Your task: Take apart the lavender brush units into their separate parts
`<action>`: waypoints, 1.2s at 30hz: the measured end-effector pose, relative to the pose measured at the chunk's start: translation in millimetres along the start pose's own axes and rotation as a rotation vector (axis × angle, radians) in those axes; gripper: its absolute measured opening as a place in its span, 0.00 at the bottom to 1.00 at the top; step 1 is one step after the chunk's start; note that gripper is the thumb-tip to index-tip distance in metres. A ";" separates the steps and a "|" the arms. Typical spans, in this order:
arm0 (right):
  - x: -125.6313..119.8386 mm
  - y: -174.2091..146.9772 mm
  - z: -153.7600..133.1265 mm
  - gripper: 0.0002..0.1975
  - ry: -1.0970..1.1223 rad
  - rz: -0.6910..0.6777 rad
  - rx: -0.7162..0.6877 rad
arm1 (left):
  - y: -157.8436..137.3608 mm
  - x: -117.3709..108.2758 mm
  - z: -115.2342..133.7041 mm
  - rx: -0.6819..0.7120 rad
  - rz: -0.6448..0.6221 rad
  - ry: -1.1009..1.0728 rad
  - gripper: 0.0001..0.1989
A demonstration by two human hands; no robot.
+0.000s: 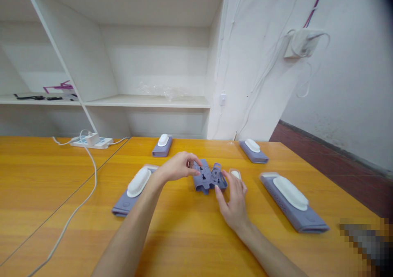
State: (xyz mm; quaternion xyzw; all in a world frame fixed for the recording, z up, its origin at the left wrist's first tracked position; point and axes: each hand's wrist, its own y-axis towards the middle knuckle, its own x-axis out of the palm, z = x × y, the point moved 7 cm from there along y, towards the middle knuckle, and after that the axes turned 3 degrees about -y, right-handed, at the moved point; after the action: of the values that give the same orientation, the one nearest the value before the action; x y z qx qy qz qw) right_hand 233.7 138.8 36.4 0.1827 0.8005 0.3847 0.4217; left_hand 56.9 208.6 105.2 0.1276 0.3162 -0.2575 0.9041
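Observation:
At the middle of the table, between my two hands, is a grey-purple plastic housing with cut-outs, dark slots and a round raised piece on its right section. My left hand reaches over its left side, with thumb and index finger curved together at its edge. A small thing between those fingertips cannot be ruled out. My right hand has its thumb and fingers around the right section of the housing. Just behind the right fingers, a small white-topped piece is partly hidden.
Grey-purple cases with white oval tops stand at near left, back left, back right and near right. A white power strip with a cable lies at the left. White shelves rise behind the wooden table.

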 end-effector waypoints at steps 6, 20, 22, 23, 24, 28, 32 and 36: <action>-1.7 1.6 -7.4 0.37 0.111 -0.028 -0.044 | -5.4 13.6 6.4 0.028 -0.231 -0.161 0.18; -0.2 -1.4 -6.3 0.31 0.126 0.042 -0.100 | -4.6 27.2 26.8 0.106 0.062 0.299 0.27; -0.3 -2.1 -6.4 0.31 0.128 0.043 -0.115 | -1.2 41.5 33.2 0.142 0.015 0.291 0.26; -0.3 -2.3 -6.0 0.31 0.123 0.047 -0.116 | 0.7 48.2 34.5 0.151 -0.013 0.292 0.24; -0.4 -2.3 -5.1 0.30 0.116 0.054 -0.111 | 2.4 54.0 35.1 0.157 -0.038 0.297 0.22; -1.0 -1.6 -0.4 0.30 0.089 0.087 -0.071 | 4.9 60.1 36.5 0.182 -0.003 0.338 0.19; -0.1 -0.7 2.2 0.30 0.072 0.076 -0.036 | 3.1 56.7 38.4 0.189 0.057 0.373 0.21; -2.6 -0.9 -1.8 0.30 0.069 0.084 -0.052 | 4.7 55.1 36.0 0.160 0.005 0.338 0.21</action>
State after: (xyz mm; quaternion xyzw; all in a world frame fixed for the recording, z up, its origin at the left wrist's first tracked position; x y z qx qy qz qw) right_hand 233.7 135.8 37.8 0.1917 0.7960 0.4286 0.3820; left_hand 114.4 177.1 98.0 0.2414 0.4420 -0.2545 0.8256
